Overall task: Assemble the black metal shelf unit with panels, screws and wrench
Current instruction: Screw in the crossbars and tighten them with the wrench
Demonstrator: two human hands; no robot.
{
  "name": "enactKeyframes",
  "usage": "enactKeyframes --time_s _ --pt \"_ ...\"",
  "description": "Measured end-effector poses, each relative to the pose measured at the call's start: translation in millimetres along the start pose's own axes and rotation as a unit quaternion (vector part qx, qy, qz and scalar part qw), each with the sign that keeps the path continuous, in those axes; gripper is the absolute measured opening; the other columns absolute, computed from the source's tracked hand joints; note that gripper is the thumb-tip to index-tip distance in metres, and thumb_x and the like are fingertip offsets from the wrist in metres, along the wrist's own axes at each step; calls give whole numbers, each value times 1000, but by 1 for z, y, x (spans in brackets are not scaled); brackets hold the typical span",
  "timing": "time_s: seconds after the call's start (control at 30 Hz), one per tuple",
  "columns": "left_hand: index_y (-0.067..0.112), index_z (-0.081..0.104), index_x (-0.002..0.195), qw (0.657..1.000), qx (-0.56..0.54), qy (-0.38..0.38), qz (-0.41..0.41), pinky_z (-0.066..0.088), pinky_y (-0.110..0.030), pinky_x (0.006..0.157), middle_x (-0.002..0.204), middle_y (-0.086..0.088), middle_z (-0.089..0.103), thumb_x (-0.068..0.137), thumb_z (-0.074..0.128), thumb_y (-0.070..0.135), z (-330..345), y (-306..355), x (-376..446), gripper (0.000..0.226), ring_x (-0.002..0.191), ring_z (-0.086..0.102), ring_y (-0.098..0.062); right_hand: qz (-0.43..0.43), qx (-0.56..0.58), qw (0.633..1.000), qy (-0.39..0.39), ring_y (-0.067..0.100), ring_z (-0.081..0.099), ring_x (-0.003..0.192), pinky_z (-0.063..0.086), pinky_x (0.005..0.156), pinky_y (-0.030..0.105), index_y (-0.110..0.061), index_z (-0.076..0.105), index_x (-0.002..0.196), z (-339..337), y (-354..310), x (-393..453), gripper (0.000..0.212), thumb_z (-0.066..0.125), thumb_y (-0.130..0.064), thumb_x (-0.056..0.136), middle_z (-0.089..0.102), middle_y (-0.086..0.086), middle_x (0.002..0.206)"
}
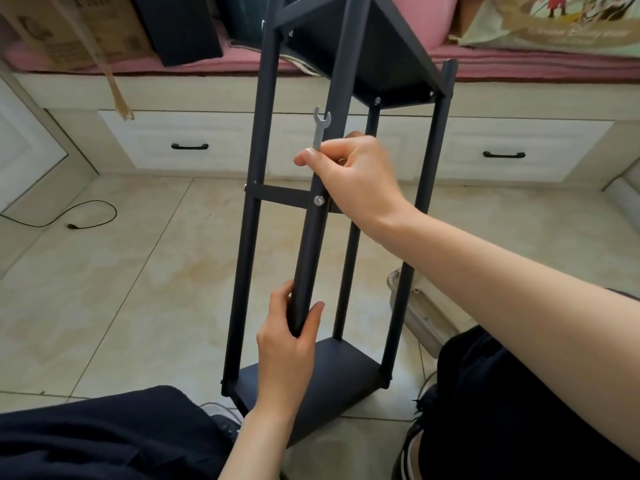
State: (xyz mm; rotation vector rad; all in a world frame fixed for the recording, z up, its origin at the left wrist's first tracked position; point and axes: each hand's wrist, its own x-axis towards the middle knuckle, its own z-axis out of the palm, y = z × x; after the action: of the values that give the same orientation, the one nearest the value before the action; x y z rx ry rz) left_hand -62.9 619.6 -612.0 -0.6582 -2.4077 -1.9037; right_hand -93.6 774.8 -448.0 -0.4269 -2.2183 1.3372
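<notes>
While the black shelf unit point(332, 188) lies tilted on the tiled floor point(145, 271) between the person's knees, its far end reaches toward the pink-cushioned bench point(519, 64) with white drawers point(194, 143). The left hand point(289, 344) has its grip wrapped round the nearest post point(313, 251), low down, just above the near panel point(332, 379). The right hand point(349, 168) pinches the handle of a small silver wrench point(320, 128), its open jaw pointing up beside the same post. Just below that hand a silver bolt head point(319, 200) sits where the crossbar point(282, 195) meets the post. Another panel point(363, 57) closes the far end, two bolts showing along its lower edge. Bare floor lies open to the left of the frame, up to a black cable point(69, 216). On the right, a metal container point(415, 313) sits close behind the outer post point(420, 216), beside the person's right knee.
</notes>
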Motion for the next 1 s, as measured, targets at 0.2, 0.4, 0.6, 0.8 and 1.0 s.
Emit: enactKeyframes --time_s 0.2,0.4,0.6,0.8,1.0 --pt "9 62 127 999 13 40 12 41 -6 59 75 22 59 93 64 26 -8 -5 3 38 65 57 1 0 -24 997 -67 17 61 79 48 73 14 -13 77 95 4 -4 1 24 56 -23 100 68 12 76" --pt "4 67 126 998 12 62 7 38 -5 60 74 14 58 93 70 8 -6 -5 8 34 61 52 0 0 -37 998 -44 4 54 96 44 85 18 -21 74 77 -8 10 -10 25 59 -25 97 57 -17 79" --pt "6 69 122 997 11 72 15 37 -7 58 66 20 51 93 70 9 -4 -7 14 30 59 51 -2 14 -135 985 -103 7 55 84 37 69 10 -18 72 77 -11 45 -42 27 57 -26 98 58 -1 92" --pt "5 68 125 996 24 77 25 39 -6 62 75 16 56 93 70 11 -3 -6 16 32 63 53 2 115 -150 966 -175 8 52 62 36 54 13 -22 59 70 5 64 -56 38 43 -28 104 56 -8 67" --pt "10 67 129 997 16 77 18 53 -14 74 93 4 71 94 69 17 -3 0 14 35 84 67 -6 173 -67 965 -185 13 53 91 40 72 21 -17 63 88 27 65 -43 31 38 -22 105 56 -5 92"
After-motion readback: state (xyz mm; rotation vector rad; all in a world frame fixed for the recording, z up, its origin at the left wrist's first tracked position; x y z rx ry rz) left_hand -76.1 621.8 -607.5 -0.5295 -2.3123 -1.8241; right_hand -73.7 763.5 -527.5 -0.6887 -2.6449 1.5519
